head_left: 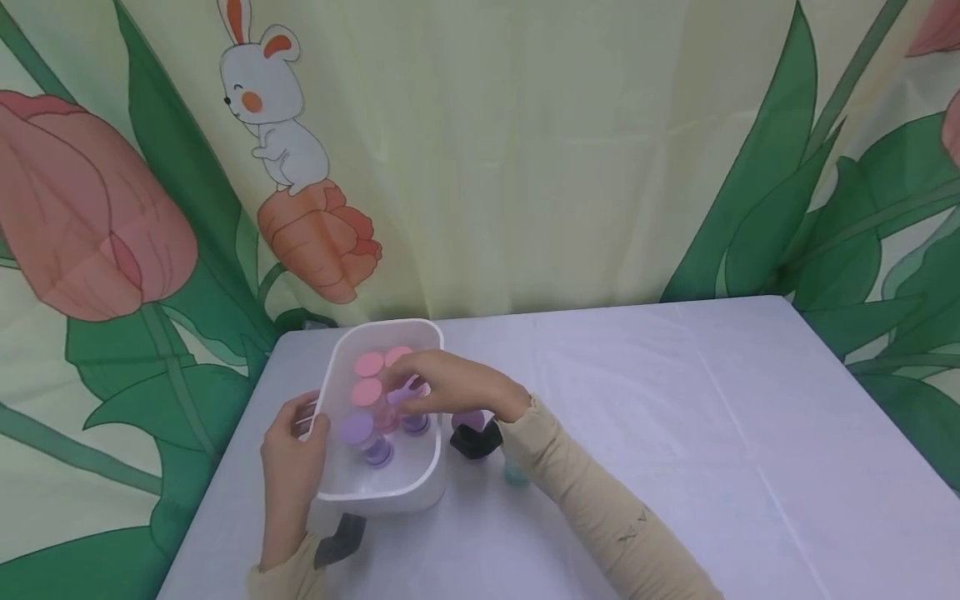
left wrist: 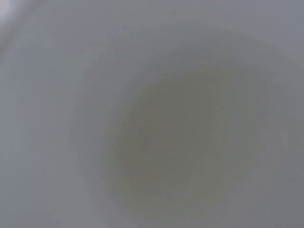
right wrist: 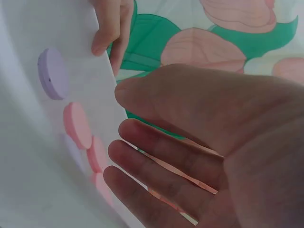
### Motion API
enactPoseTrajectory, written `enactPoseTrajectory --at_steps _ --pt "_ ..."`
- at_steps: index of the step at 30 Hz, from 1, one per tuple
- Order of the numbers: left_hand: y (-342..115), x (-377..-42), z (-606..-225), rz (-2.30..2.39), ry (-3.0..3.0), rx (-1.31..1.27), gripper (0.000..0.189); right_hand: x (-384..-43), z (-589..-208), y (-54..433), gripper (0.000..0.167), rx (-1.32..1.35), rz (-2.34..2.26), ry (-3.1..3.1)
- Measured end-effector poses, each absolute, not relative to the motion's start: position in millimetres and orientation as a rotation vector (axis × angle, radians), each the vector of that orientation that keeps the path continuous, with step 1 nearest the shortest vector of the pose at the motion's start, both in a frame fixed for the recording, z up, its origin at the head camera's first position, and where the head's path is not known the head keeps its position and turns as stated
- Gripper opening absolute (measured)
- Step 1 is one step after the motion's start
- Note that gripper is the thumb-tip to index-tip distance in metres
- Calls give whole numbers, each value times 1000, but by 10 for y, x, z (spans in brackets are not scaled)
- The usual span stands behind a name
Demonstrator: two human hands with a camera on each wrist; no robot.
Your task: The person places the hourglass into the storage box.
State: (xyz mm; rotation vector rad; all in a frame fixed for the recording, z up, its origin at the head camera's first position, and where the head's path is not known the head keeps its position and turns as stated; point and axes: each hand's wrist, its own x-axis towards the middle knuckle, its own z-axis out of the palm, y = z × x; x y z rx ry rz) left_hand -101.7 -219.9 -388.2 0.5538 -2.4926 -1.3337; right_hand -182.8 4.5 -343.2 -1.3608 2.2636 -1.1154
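A white rectangular box (head_left: 390,496) with rounded corners stands on the left part of the table. Inside are several spool-shaped pieces with flat round tops, among them a purple one (head_left: 358,427) near the front and a pink one (head_left: 367,392) behind it. My left hand (head_left: 296,442) grips the box's left wall, thumb at the rim. Over the pieces, inside the box, is my right hand (head_left: 442,379); in the right wrist view its fingers (right wrist: 166,164) are spread with nothing between them. A pale blur fills the left wrist view.
Right of the box, a purple piece (head_left: 468,419) sits partly hidden by the right wrist and its black camera (head_left: 476,440). A teal piece (head_left: 516,473) shows below the right sleeve. Behind the white-covered table (head_left: 637,400) hangs a printed curtain (head_left: 540,167).
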Motion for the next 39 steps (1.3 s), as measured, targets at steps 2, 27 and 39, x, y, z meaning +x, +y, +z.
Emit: enactPoseTrajectory --at_steps 2,27,39 --pt "-2202 -1017 -3883 -1337 -2493 559 40 -1826 -3445 77 26 -1349 -1122 2271" --pt "-2180 -1015 -3872 -1319 -2496 532 40 -1756 -3537 491 25 -1322 -1327 2297" --pt "-2181 -1009 -3883 -1320 -2500 539 40 -1693 -3644 708 27 -1243 -1349 2325"
